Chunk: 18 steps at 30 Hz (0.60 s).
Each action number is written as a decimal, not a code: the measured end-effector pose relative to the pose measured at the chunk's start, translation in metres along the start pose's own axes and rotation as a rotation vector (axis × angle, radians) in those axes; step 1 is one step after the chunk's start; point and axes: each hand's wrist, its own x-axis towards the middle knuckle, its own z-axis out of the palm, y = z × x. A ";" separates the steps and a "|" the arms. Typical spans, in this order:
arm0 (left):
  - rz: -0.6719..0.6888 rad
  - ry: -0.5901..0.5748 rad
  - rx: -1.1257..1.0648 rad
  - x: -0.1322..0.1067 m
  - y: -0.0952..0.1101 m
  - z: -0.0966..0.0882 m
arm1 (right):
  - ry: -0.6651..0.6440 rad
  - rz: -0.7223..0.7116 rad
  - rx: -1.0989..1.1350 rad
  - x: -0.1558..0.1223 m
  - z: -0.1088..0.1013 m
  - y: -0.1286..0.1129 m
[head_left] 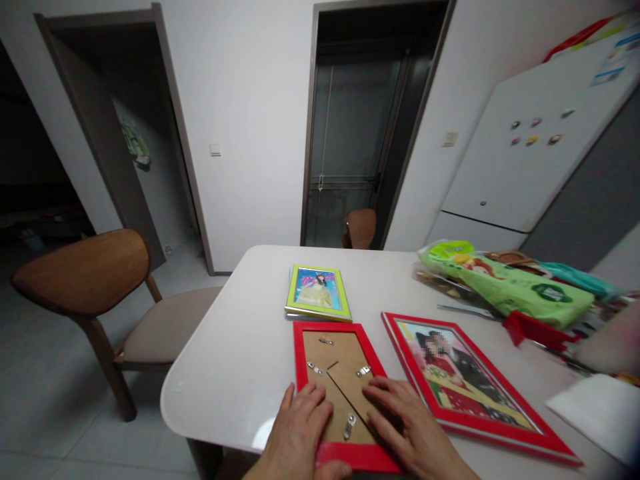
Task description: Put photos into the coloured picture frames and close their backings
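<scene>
A red picture frame (300, 347) lies face down on the white table (240, 347), its brown backing board (345, 393) showing several small metal clips and a dark slit. My left hand (303, 427) rests on the frame's left side, fingers stretched over the board's edge. On the right side, my right hand (407, 427) lies with its fingers bent and apart on the board. Neither hand grasps anything. Just right of it, a second red picture frame (480, 380) lies face up with a photo in it. Behind stands a low stack topped by a lime-green picture frame (319, 292).
Green plastic packaging (520, 280), a red object (537, 330) and white paper (600, 413) crowd the table's right side. A wooden chair (85, 267) stands at the left, another chair (361, 228) behind the table. A white refrigerator (540, 153) is at the back right.
</scene>
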 end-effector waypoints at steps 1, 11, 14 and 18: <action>0.003 -0.015 -0.012 0.000 0.000 0.001 | 0.011 0.011 -0.008 0.005 -0.001 0.002; -0.087 -0.108 -0.016 0.004 0.007 -0.004 | -0.016 0.065 -0.107 0.028 0.000 0.009; -0.068 -0.077 -0.024 0.002 0.005 -0.001 | -0.029 0.071 -0.083 0.025 -0.002 0.010; -0.077 -0.062 -0.031 0.000 0.001 -0.001 | -0.026 0.054 -0.130 0.020 -0.005 0.005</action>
